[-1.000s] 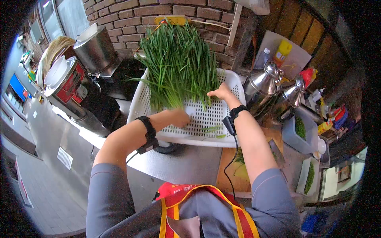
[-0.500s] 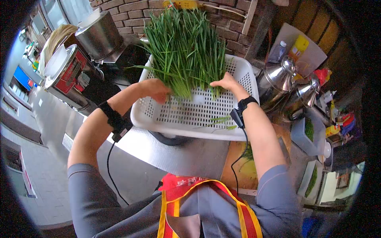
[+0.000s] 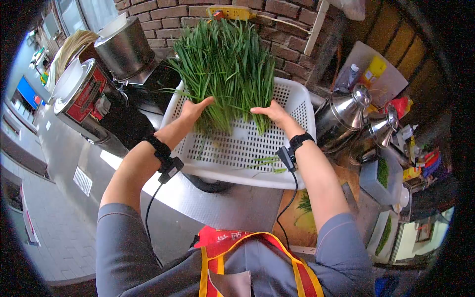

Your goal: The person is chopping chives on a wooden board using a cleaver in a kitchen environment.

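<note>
A large bunch of long green leafy stalks (image 3: 225, 69) stands in a white perforated basket (image 3: 237, 173), its pale cut ends toward me. My left hand (image 3: 195, 110) is at the bunch's lower left side, thumb extended and the other fingers partly hidden by the stalks. On the lower right side, my right hand (image 3: 272, 113) presses against the stalks with its thumb stretched over them. The two hands hold the bunch between them. A few loose stalk pieces (image 3: 267, 162) lie on the basket floor near its front right.
Steel canisters (image 3: 123, 47) stand at the left. To the right are metal kettles (image 3: 342, 111), a grey container with chopped greens (image 3: 383, 173) and a wooden board (image 3: 297, 218). A yellow power strip (image 3: 228, 12) is on the brick wall (image 3: 292, 34).
My left hand has moved up and against the bunch's side, and my right hand has shifted slightly left. The basket and bunch appear lower in view.
</note>
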`<state>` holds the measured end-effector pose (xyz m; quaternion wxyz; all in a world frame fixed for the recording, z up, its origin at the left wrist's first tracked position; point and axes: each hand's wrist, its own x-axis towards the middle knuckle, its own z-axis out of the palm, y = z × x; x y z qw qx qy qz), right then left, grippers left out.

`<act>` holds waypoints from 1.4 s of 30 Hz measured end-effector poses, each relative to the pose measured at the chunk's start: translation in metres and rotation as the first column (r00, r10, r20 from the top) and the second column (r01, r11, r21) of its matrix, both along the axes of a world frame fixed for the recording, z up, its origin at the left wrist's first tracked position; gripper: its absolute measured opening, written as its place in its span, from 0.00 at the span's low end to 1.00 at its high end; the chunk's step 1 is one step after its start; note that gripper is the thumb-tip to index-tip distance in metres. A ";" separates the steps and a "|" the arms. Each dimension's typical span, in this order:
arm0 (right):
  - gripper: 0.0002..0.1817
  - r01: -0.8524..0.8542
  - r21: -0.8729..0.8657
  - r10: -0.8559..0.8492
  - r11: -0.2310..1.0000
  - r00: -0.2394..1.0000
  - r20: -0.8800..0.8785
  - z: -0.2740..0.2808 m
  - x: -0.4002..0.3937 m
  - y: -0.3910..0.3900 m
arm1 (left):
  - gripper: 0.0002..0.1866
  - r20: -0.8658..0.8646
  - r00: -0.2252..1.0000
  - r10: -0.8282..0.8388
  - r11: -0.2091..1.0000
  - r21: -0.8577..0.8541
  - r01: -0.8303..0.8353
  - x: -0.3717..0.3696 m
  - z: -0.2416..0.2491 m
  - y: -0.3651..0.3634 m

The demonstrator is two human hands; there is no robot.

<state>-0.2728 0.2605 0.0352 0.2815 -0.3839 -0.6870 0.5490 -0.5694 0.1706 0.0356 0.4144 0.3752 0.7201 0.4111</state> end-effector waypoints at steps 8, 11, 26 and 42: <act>0.28 0.025 -0.110 -0.029 0.994 0.999 -0.042 0.001 -0.024 0.005 | 0.29 -0.129 0.971 -0.201 0.968 0.125 0.217 -0.018 -0.022 0.044; 0.26 -0.003 -0.255 -0.004 0.967 1.000 -0.028 0.023 -0.033 -0.009 | 0.28 -0.344 0.926 -0.153 0.923 0.284 0.258 -0.002 -0.017 0.042; 0.22 -0.179 -0.546 -0.058 0.819 0.920 -0.388 0.043 -0.066 -0.012 | 0.31 0.607 0.660 -0.443 0.895 0.346 0.281 0.042 0.031 0.046; 0.25 -0.187 0.104 0.213 0.977 0.910 -0.357 0.197 -0.060 -0.073 | 0.30 0.480 0.731 -0.486 0.783 0.610 0.121 0.071 0.174 -0.016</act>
